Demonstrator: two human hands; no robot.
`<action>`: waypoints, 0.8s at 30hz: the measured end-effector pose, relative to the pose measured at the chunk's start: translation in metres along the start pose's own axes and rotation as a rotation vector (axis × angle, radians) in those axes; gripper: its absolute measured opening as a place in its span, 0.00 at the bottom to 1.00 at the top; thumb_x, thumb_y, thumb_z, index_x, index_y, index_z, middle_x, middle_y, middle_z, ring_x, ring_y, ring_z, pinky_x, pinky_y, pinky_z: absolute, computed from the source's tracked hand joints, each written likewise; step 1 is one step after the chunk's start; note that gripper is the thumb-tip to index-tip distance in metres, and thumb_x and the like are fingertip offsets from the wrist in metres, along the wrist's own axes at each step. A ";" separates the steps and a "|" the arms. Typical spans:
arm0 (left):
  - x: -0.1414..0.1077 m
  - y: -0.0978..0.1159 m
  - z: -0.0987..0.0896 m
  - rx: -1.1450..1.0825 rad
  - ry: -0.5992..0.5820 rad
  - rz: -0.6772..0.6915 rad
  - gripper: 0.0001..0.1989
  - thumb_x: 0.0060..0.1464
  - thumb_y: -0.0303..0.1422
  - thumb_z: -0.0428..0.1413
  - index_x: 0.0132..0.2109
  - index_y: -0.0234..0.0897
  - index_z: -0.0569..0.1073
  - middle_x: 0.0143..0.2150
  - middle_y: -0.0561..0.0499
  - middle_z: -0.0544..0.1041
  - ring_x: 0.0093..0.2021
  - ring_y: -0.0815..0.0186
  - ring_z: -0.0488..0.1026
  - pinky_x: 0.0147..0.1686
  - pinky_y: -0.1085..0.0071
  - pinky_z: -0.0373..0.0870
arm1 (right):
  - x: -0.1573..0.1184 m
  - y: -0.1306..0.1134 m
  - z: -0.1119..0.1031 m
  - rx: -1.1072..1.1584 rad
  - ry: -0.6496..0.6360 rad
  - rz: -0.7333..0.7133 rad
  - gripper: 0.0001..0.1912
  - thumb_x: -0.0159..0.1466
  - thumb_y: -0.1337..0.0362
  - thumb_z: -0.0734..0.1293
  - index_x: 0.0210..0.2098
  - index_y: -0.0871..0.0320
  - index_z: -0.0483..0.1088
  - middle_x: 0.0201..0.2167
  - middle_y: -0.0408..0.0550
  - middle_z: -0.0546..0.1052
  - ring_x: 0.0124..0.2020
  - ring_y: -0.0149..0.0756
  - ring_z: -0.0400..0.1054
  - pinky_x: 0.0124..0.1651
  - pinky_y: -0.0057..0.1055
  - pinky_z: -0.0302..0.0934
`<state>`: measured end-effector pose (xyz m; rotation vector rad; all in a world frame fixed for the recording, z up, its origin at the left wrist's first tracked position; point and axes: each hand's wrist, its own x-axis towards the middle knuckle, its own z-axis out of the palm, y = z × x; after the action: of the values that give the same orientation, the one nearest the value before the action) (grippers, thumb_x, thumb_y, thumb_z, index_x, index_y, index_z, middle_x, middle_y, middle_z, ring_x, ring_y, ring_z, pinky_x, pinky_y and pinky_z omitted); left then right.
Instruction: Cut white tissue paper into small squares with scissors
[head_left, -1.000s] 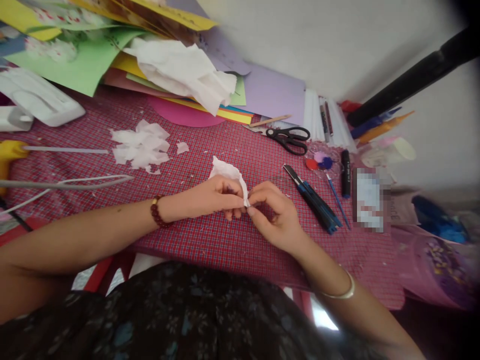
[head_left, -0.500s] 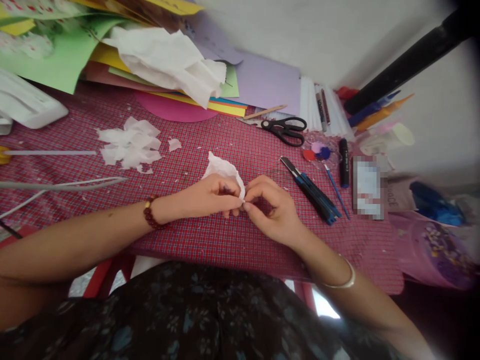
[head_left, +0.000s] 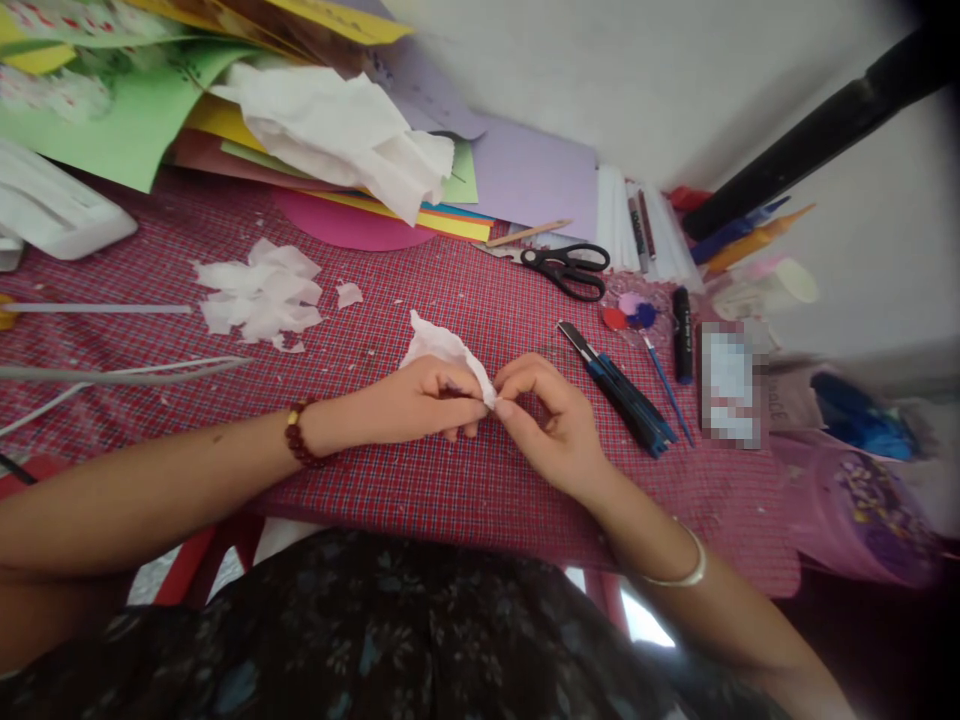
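A crumpled piece of white tissue paper (head_left: 439,340) is held between my two hands above the checked tablecloth (head_left: 420,480). My left hand (head_left: 431,400) pinches it between thumb and fingers. At its right corner, the fingertips of my right hand (head_left: 551,420) pinch the paper too, almost touching the left fingertips. To the left lies a loose pile of cut white tissue pieces (head_left: 262,295), with a small scrap (head_left: 349,294) beside it. A larger crumpled white sheet (head_left: 337,130) rests on coloured papers.
Black scissors (head_left: 566,268), a blue cutter (head_left: 619,390), a thin brush (head_left: 667,390) and a black marker (head_left: 682,335) lie to the right. Coloured papers (head_left: 532,175) are stacked at the back. A pink container (head_left: 810,490) stands far right, and a cable (head_left: 120,374) runs in from the left.
The view has shifted slightly. My right fingertips have moved a little to the right, and the tissue corner between both hands looks slightly more drawn out.
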<state>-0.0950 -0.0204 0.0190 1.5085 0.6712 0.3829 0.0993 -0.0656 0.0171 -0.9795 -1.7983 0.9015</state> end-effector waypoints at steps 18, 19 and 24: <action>-0.003 0.009 -0.009 -0.025 0.078 0.097 0.09 0.53 0.30 0.53 0.26 0.34 0.72 0.26 0.53 0.75 0.29 0.71 0.72 0.34 0.73 0.70 | 0.009 0.014 -0.012 0.691 0.230 0.564 0.13 0.59 0.53 0.71 0.31 0.53 0.66 0.26 0.39 0.68 0.27 0.32 0.64 0.34 0.32 0.62; -0.003 0.010 -0.009 -0.013 0.078 0.104 0.09 0.53 0.30 0.53 0.26 0.34 0.72 0.27 0.53 0.75 0.30 0.71 0.72 0.34 0.73 0.69 | 0.008 0.014 -0.011 0.660 0.201 0.512 0.13 0.59 0.51 0.71 0.34 0.52 0.68 0.28 0.40 0.69 0.28 0.32 0.65 0.35 0.33 0.63; -0.005 0.007 -0.010 0.095 0.053 0.149 0.08 0.54 0.30 0.53 0.28 0.35 0.73 0.28 0.54 0.74 0.30 0.71 0.70 0.33 0.73 0.66 | 0.002 0.007 -0.007 0.306 0.034 0.264 0.22 0.58 0.51 0.73 0.47 0.51 0.66 0.39 0.46 0.74 0.39 0.38 0.68 0.42 0.36 0.63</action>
<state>-0.1035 -0.0152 0.0270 1.6494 0.6275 0.5119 0.1073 -0.0596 0.0143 -1.0381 -1.4673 1.2727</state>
